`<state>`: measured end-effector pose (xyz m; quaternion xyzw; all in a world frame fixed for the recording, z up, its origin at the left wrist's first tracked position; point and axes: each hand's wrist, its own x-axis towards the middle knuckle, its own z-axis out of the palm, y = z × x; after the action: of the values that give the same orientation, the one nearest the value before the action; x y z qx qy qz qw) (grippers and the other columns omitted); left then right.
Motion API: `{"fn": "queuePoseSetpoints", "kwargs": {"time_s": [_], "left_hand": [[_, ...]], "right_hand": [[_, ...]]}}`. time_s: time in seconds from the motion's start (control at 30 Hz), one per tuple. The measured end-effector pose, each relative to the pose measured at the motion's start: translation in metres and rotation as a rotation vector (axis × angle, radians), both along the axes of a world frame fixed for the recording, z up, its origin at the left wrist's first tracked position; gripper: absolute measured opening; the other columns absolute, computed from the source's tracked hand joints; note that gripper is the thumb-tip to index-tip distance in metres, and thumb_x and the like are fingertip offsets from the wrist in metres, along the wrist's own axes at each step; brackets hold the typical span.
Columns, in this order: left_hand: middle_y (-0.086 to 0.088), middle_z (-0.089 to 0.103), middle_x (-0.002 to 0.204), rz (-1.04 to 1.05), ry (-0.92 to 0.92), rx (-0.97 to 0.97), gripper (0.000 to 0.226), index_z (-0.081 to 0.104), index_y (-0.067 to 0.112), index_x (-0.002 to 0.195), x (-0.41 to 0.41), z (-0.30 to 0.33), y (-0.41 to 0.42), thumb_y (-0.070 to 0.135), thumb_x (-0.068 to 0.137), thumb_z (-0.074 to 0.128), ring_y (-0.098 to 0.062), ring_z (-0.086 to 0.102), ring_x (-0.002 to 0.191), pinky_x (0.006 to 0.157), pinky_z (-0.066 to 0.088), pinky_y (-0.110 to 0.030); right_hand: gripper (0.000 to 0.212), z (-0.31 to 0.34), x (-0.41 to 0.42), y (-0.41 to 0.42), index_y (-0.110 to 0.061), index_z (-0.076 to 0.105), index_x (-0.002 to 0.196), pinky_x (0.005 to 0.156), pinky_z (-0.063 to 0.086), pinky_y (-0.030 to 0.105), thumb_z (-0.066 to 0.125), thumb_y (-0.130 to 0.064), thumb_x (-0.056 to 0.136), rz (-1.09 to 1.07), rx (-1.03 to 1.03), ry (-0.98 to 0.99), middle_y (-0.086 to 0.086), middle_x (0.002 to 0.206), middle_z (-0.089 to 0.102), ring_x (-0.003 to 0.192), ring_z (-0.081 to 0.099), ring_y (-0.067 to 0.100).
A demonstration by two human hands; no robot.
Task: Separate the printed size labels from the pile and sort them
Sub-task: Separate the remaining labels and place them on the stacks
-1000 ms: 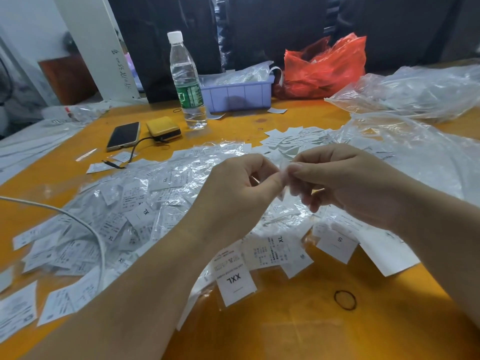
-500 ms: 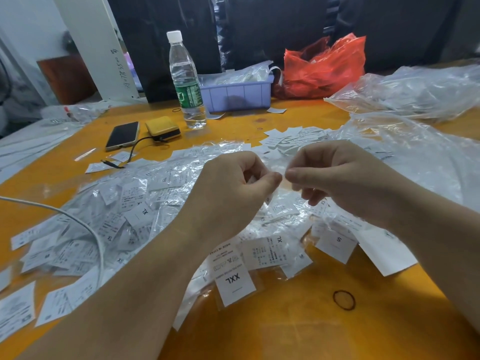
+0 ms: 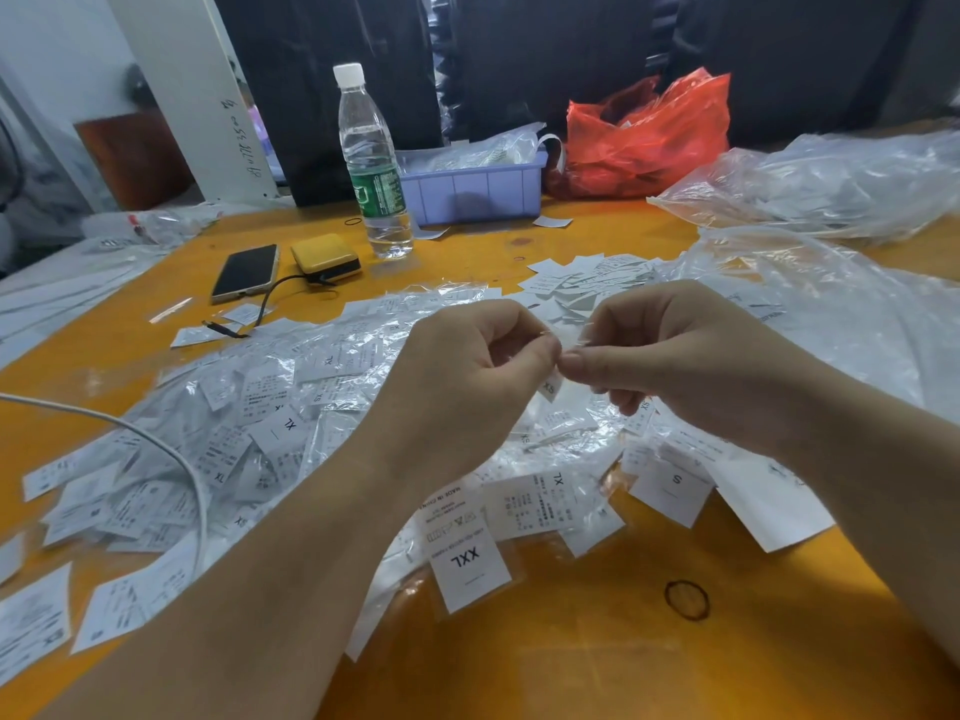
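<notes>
Nearest to us, on the orange table, lie a thin dark rubber band and a white printed label marked XXL in its clear sleeve, at the front edge of the big heap of white size labels in crinkled clear plastic. Just above that heap our left hand and right hand meet, the fingers of both pinched shut on one small white label marked XS, thumbs almost touching. We judge we are mid-separation, working this label free of its sleeve or of a neighbour. Next we would need a gentle pull apart, then a place for it among its own size, perhaps the bare labels scattered beyond. Farther off stand a black phone, a clear water bottle, a lilac plastic bin and a red plastic bag.
</notes>
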<state>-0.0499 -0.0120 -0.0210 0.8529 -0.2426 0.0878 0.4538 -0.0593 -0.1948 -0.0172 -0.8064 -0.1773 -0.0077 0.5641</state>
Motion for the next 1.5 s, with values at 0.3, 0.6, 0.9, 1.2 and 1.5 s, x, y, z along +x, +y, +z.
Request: {"fn": "queuePoseSetpoints", "kwargs": {"time_s": [0.3,0.6,0.9,1.2,1.5], "left_hand": [[0.008,0.069,0.073,-0.070,0.052,-0.002,0.011,0.071,0.024,0.087,0.002,-0.001,0.002,0.029,0.093,0.063,-0.011,0.064,0.071,0.067,0.054,-0.033],[-0.001,0.070,0.076,-0.139,0.066,-0.035,0.008,0.071,0.023,0.090,-0.002,0.001,-0.001,0.025,0.093,0.064,-0.021,0.064,0.071,0.068,0.053,-0.044],[-0.012,0.069,0.081,-0.148,0.085,-0.062,0.010,0.069,0.018,0.088,-0.003,0.003,0.000,0.024,0.094,0.064,-0.032,0.062,0.075,0.067,0.052,-0.050],[0.005,0.073,0.079,-0.018,0.156,-0.145,0.015,0.066,0.016,0.082,0.005,0.000,0.005,0.019,0.095,0.059,-0.004,0.065,0.064,0.066,0.054,-0.026],[0.002,0.073,0.077,-0.004,0.202,-0.150,0.016,0.066,0.012,0.083,0.006,-0.001,0.004,0.018,0.095,0.058,-0.008,0.064,0.064,0.066,0.055,-0.028]], "right_hand": [[0.036,-0.002,0.002,-0.002,-0.004,0.070,0.079,0.053,0.049,0.019,0.074,-0.037,0.066,0.000,0.004,0.016,0.002,0.063,0.064,0.057,0.058,0.012],[0.028,-0.004,0.008,-0.004,-0.007,0.071,0.092,0.053,0.051,0.026,0.067,-0.031,0.078,-0.047,0.149,0.266,0.001,0.071,0.066,0.061,0.059,0.016],[0.015,0.001,0.005,-0.004,-0.010,0.062,0.075,0.050,0.047,0.024,0.072,-0.014,0.065,-0.002,0.327,0.305,0.005,0.065,0.061,0.054,0.055,0.013],[0.017,0.003,0.004,-0.005,-0.006,0.057,0.085,0.046,0.053,0.026,0.068,0.006,0.079,-0.198,0.425,0.092,0.008,0.062,0.068,0.050,0.063,0.018],[0.013,0.006,0.006,-0.011,-0.003,0.065,0.085,0.053,0.057,0.027,0.060,0.008,0.083,-0.173,0.563,0.121,0.009,0.068,0.070,0.057,0.065,0.016]]}}
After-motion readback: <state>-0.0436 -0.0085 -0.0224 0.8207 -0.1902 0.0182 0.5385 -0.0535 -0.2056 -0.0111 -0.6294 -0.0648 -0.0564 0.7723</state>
